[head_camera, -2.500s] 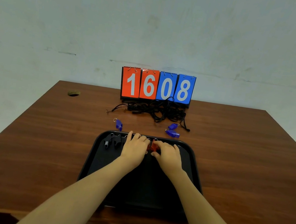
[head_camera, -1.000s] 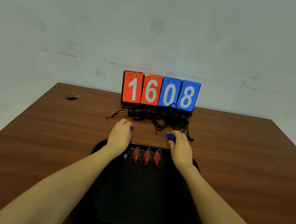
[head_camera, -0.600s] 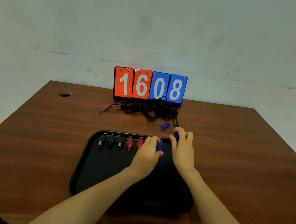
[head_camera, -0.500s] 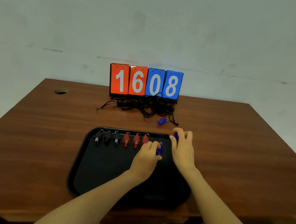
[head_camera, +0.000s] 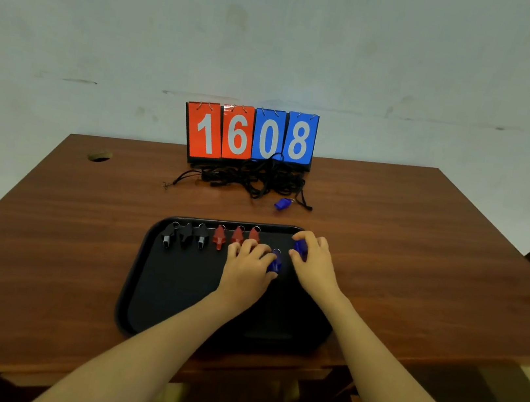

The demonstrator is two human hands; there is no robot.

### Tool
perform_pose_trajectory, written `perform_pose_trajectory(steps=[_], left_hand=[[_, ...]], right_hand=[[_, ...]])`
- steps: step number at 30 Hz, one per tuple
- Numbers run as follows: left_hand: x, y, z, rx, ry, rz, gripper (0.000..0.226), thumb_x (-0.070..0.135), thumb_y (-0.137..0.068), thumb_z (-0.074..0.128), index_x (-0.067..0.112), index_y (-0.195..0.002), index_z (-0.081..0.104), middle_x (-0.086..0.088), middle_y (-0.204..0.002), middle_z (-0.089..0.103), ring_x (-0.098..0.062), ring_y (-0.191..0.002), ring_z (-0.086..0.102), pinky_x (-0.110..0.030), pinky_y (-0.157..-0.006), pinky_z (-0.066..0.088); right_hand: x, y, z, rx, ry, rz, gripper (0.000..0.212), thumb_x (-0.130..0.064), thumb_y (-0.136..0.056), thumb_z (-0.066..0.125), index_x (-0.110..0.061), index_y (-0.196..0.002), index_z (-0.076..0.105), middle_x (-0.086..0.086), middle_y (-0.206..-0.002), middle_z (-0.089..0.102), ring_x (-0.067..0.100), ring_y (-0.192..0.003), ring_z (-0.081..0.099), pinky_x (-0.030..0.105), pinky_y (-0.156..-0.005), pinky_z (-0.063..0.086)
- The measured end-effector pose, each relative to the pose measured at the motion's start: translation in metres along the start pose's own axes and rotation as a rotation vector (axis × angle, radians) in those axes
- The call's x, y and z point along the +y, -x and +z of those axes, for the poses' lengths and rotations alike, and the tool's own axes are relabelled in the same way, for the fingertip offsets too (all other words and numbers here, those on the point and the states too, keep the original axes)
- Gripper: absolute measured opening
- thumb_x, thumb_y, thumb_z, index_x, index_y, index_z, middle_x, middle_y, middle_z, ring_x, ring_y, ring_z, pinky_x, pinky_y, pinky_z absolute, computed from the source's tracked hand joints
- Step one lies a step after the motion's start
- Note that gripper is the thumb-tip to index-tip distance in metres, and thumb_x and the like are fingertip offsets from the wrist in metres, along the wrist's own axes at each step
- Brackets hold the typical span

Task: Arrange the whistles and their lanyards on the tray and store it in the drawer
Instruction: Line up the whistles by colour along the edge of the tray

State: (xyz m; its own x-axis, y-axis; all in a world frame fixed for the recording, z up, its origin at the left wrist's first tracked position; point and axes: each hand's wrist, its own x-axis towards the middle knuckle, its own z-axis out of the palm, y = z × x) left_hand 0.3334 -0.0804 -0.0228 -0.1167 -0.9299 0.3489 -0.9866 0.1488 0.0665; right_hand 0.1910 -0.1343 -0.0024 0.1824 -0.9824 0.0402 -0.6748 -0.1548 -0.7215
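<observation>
Brown wooden table (head_camera: 42, 253) across the middle and lower frame, with a round cable hole (head_camera: 99, 156) at centre left. Upper centre, upright at the table's far edge: flip scoreboard (head_camera: 249, 135), reads 1608, two orange cards left, two blue right. Behind, across the top: pale, scuffed wall (head_camera: 282, 31).

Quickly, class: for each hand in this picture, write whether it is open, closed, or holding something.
Left hand: closed, pinching a blue whistle.
Right hand: closed round a second blue whistle.
</observation>
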Motion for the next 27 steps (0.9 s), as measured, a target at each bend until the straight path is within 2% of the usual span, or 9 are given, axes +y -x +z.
perform_pose_trajectory(steps=[3, 6, 8, 10, 12, 16, 19, 22, 27], left_hand=[[0.001, -0.007, 0.005, 0.018, -0.073, 0.067, 0.032, 0.037, -0.056, 0.085, 0.021, -0.083, 0.075, 0.007, -0.088, 0.072, -0.018, -0.087, 0.066, -0.034, -0.084, 0.033], [0.002, -0.019, 0.006, -0.04, -0.134, 0.037, 0.03, 0.038, -0.056, 0.085, 0.021, -0.079, 0.074, 0.008, -0.082, 0.071, -0.017, -0.086, 0.065, -0.038, -0.082, 0.048], [0.001, -0.027, 0.002, -0.095, -0.143, 0.016, 0.028, 0.037, -0.07, 0.076, 0.019, -0.091, 0.072, 0.006, -0.092, 0.07, -0.02, -0.099, 0.061, -0.041, -0.091, 0.043], [0.0, -0.034, 0.003, -0.156, -0.114, 0.02, 0.03, 0.033, -0.09, 0.053, 0.015, -0.112, 0.062, 0.001, -0.114, 0.064, -0.023, -0.117, 0.048, -0.041, -0.104, 0.027], [-0.004, -0.039, 0.005, -0.16, -0.115, 0.002, 0.032, 0.031, -0.095, 0.043, 0.015, -0.119, 0.057, 0.0, -0.123, 0.059, -0.023, -0.122, 0.041, -0.04, -0.106, 0.02], [-0.008, -0.045, 0.003, -0.197, -0.136, -0.009, 0.033, 0.03, -0.096, 0.04, 0.014, -0.121, 0.056, -0.002, -0.125, 0.058, -0.024, -0.125, 0.039, -0.042, -0.109, 0.018], [-0.008, -0.051, 0.002, -0.223, -0.121, -0.029, 0.033, 0.03, -0.097, 0.04, 0.015, -0.122, 0.055, -0.001, -0.126, 0.057, -0.023, -0.126, 0.038, -0.043, -0.11, 0.017], [-0.01, -0.055, 0.001, -0.249, -0.112, -0.032, 0.033, 0.03, -0.097, 0.041, 0.015, -0.123, 0.055, -0.001, -0.128, 0.057, -0.023, -0.128, 0.037, -0.043, -0.11, 0.016], [-0.01, -0.056, -0.002, -0.268, -0.131, -0.019, 0.035, 0.029, -0.097, 0.04, 0.014, -0.125, 0.054, -0.001, -0.13, 0.056, -0.023, -0.13, 0.035, -0.046, -0.113, 0.015]], right_hand=[[0.002, 0.0, 0.0, -0.03, 0.004, -0.013, 0.032, -0.014, -0.094, 0.052, -0.021, -0.125, 0.047, 0.003, -0.118, 0.039, 0.01, -0.085, 0.049, 0.021, -0.074, 0.04], [0.005, -0.002, -0.002, -0.051, 0.015, -0.01, 0.034, -0.014, -0.094, 0.05, -0.02, -0.128, 0.045, 0.004, -0.119, 0.039, 0.01, -0.085, 0.049, 0.02, -0.074, 0.04], [0.007, -0.004, -0.002, -0.07, 0.026, -0.01, 0.035, -0.014, -0.096, 0.048, -0.02, -0.13, 0.044, 0.003, -0.12, 0.039, 0.008, -0.083, 0.049, 0.016, -0.07, 0.039], [0.008, -0.006, -0.002, -0.089, 0.042, -0.012, 0.037, -0.015, -0.096, 0.047, -0.02, -0.133, 0.043, 0.002, -0.119, 0.037, 0.008, -0.082, 0.048, 0.016, -0.069, 0.039], [0.009, -0.008, -0.001, -0.105, 0.051, -0.004, 0.039, -0.015, -0.096, 0.048, -0.02, -0.134, 0.042, 0.001, -0.118, 0.036, 0.011, -0.085, 0.049, 0.02, -0.075, 0.04], [0.011, -0.012, 0.003, -0.108, 0.055, 0.002, 0.042, -0.014, -0.094, 0.051, -0.02, -0.135, 0.042, -0.002, -0.114, 0.034, 0.012, -0.088, 0.049, 0.021, -0.078, 0.04], [0.01, -0.016, 0.006, -0.112, 0.051, -0.004, 0.044, -0.012, -0.094, 0.051, -0.023, -0.135, 0.042, 0.002, -0.119, 0.039, 0.012, -0.091, 0.047, 0.021, -0.08, 0.038], [0.008, -0.021, 0.009, -0.134, 0.072, -0.016, 0.05, -0.013, -0.094, 0.053, -0.024, -0.14, 0.037, 0.005, -0.126, 0.044, 0.017, -0.105, 0.051, 0.022, -0.083, 0.038], [0.007, -0.031, 0.015, -0.123, 0.126, -0.023, 0.049, -0.014, -0.093, 0.055, -0.018, -0.14, 0.039, 0.005, -0.135, 0.045, 0.02, -0.122, 0.047, 0.028, -0.099, 0.039]])
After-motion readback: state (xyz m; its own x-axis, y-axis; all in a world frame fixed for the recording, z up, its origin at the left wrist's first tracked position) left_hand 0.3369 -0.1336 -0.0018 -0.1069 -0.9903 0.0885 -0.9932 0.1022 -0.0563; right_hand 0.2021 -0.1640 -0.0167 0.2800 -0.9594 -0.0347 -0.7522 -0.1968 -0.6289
